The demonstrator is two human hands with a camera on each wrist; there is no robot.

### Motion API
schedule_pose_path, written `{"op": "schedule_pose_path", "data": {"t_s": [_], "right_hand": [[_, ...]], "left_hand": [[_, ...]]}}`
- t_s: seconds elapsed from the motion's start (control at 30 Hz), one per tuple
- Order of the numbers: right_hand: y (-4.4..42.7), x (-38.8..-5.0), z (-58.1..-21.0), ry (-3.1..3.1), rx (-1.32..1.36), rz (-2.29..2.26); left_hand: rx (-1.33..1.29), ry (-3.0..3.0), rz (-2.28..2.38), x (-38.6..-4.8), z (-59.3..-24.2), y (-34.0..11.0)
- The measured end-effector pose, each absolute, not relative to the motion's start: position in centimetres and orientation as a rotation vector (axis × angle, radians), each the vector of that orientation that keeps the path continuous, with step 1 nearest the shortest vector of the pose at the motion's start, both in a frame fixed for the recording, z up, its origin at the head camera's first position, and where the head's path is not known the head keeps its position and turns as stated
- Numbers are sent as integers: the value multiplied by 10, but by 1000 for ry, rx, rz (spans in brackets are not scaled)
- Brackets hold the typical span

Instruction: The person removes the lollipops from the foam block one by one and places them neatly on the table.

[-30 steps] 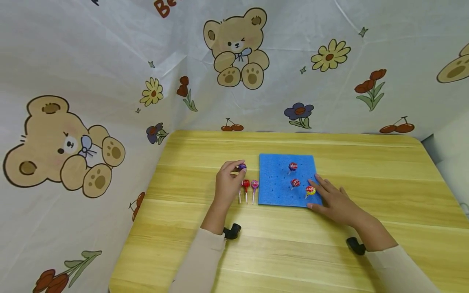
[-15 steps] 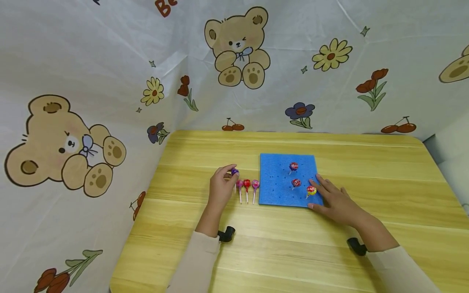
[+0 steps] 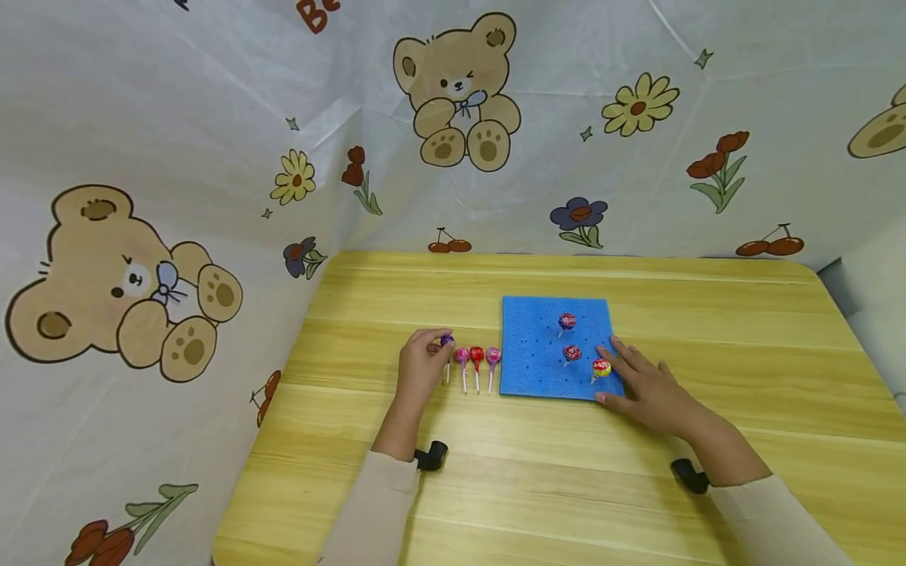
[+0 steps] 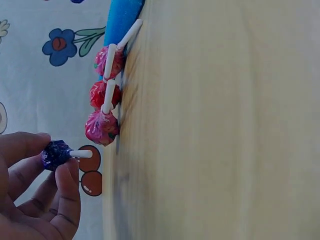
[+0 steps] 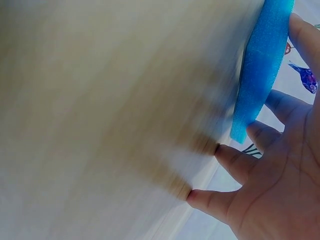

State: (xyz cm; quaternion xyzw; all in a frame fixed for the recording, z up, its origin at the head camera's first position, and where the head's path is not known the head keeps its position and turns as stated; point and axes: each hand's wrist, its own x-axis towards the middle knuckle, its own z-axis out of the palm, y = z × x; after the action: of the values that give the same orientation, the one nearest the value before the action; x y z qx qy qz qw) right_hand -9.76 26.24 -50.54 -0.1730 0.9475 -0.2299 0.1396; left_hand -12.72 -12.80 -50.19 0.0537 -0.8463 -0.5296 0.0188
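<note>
Between thumb and fingertips my left hand (image 3: 418,365) pinches a purple-wrapped lollipop (image 4: 56,155) by its head, its white stick free. It is just left of a row on the table: a pink lollipop (image 3: 462,356), a red lollipop (image 3: 476,355) and another pink lollipop (image 3: 493,356). My right hand (image 3: 647,393) rests spread at the right edge of a blue foam board (image 3: 527,314), with some fingertips touching the foam and others on the table. Stuck upright in the board are a blue-and-red lollipop (image 3: 567,321), a red lollipop (image 3: 571,354) and a yellow-and-red lollipop (image 3: 601,367).
Small holes dot the foam board. The wooden table (image 3: 538,487) meets a white curtain (image 3: 538,141) printed with bears and flowers at its back and left. A black camera mount sits at each wrist.
My left hand has moved left and a little toward me with the purple lollipop, from above the row to its left end. The right hand stays at the board.
</note>
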Motion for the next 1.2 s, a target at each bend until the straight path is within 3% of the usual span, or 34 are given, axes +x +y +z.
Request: {"op": "schedule_pose_path", "data": {"t_s": [1.2], "right_hand": [[262,-97,-505,2746,-507,-664]], "left_hand": [[172,-2918,-1454,-134,-513,-133]]}}
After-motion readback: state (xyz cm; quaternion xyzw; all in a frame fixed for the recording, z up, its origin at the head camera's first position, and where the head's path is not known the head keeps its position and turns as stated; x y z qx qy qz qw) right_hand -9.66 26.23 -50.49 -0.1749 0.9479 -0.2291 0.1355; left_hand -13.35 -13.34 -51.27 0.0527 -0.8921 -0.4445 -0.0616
